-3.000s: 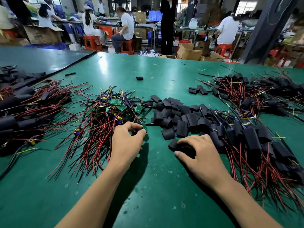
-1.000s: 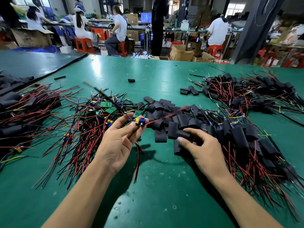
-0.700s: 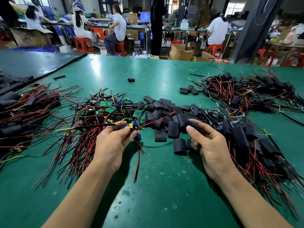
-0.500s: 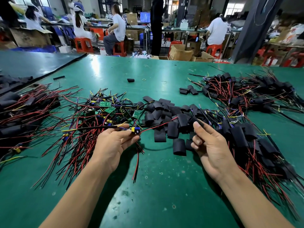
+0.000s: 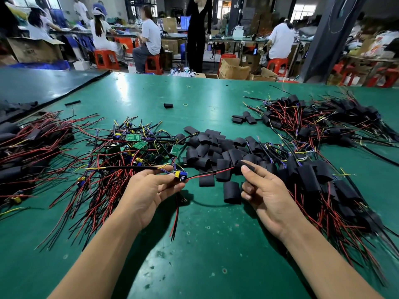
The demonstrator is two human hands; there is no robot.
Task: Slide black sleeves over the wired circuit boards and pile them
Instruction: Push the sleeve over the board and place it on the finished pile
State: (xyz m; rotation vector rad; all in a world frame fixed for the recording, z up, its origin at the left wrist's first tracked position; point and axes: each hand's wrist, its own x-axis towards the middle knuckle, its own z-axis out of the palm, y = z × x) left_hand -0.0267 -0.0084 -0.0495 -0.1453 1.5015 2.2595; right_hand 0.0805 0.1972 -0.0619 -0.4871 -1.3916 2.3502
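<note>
My left hand pinches a small wired circuit board with blue and yellow parts. Its red and black wires run right toward my right hand, and other wires trail left. The right hand's fingertips hold a black sleeve at the wire ends. A heap of loose black sleeves lies just behind both hands. Bare green boards with wires are tangled behind my left hand. Sleeved boards are piled at my right.
The green table also carries a far-right pile of sleeved boards and another pile at the left. One loose sleeve lies between my hands. People sit at benches beyond the table.
My left hand lifted a board out of the tangle and turned its red and black wires to the right. My right hand took a sleeve from the heap and raised it to the wire ends.
</note>
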